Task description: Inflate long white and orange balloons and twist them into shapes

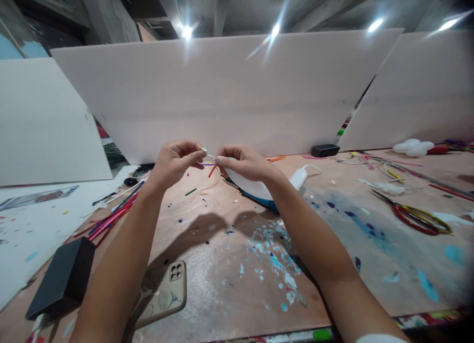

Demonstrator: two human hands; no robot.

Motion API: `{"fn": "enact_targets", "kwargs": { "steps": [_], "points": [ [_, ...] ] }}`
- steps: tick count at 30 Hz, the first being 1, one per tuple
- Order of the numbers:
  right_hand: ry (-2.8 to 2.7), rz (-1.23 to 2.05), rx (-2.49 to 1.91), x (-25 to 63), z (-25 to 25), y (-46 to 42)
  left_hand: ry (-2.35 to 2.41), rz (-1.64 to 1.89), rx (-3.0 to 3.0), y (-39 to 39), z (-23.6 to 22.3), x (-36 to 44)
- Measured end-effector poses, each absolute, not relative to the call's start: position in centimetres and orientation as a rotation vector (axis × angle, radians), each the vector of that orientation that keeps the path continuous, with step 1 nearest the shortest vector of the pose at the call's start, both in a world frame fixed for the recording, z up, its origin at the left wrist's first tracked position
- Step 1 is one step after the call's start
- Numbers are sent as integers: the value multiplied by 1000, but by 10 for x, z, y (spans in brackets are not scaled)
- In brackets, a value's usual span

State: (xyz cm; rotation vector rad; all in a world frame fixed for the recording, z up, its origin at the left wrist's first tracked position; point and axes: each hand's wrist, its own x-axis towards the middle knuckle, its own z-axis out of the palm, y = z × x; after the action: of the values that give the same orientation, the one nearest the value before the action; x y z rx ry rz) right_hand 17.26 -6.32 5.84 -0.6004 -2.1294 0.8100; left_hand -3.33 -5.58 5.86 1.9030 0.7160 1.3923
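Observation:
High above the middle of the table, my left hand (180,157) pinches the rolled tip of a white balloon's neck between thumb and forefinger. My right hand (240,161) is closed a short way along that neck, and the thin white part runs taut between the two hands. The inflated white balloon (297,179) shows on both sides of my right forearm, with a thin limp tail at its far right end. Under it lies a blue and black object (263,202), partly covered, whose kind I cannot make out.
Scissors (416,217) with red and yellow handles lie right, below a white balloon cluster (413,148). Long balloons (114,217) in pink, red and blue lie left, near a black box (62,278). A phone (163,293) is partly behind my left forearm. White boards (222,91) stand behind.

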Motion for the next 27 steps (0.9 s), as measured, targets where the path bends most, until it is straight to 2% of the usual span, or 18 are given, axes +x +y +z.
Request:
{"fn": "enact_targets", "kwargs": {
  "steps": [7,12,16,27],
  "points": [
    [-2094,937,-576,173,55,-57,639,1306,1816,-53,49,-16],
    [-2284,701,-756,179,58,-59,586,1352,1725,-49,45,-11],
    [-2333,688,-833,179,60,-64,505,1346,1603,-51,45,-8],
    [-2295,558,-696,164,54,-61,522,1329,1439,-54,42,3]
  ]
}}
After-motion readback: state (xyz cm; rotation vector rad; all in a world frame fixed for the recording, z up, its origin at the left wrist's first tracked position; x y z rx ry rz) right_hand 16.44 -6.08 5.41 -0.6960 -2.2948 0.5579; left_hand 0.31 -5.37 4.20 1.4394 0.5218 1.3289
